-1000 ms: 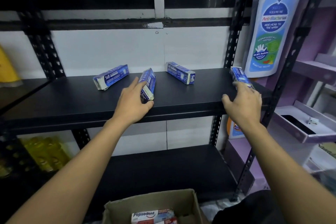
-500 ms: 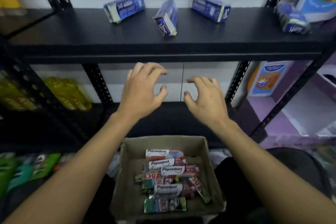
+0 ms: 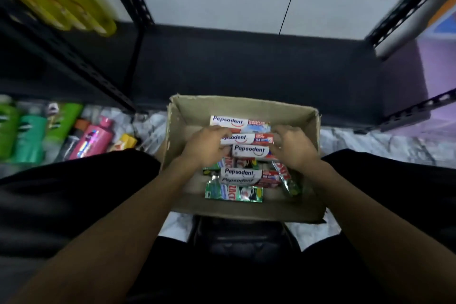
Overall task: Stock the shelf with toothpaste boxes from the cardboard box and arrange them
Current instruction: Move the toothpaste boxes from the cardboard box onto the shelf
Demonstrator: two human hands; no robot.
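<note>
Below, the black bottom shelf [image 3: 246, 69] spans the far side, and the open brown cardboard box [image 3: 299, 118] sits on the marbled floor [image 3: 370, 140] just on its near side. Inside the cardboard box lies a loose pile of toothpaste boxes [image 3: 243, 175]: white-and-red ones printed Pepsodent in blue, lying over shiny green ones [image 3: 234, 194]. The left hand [image 3: 207, 145] curls its fingers round the left end of one Pepsodent box [image 3: 246, 139] toward the far wall, and the right hand [image 3: 292, 147] pinches its right end.
</note>
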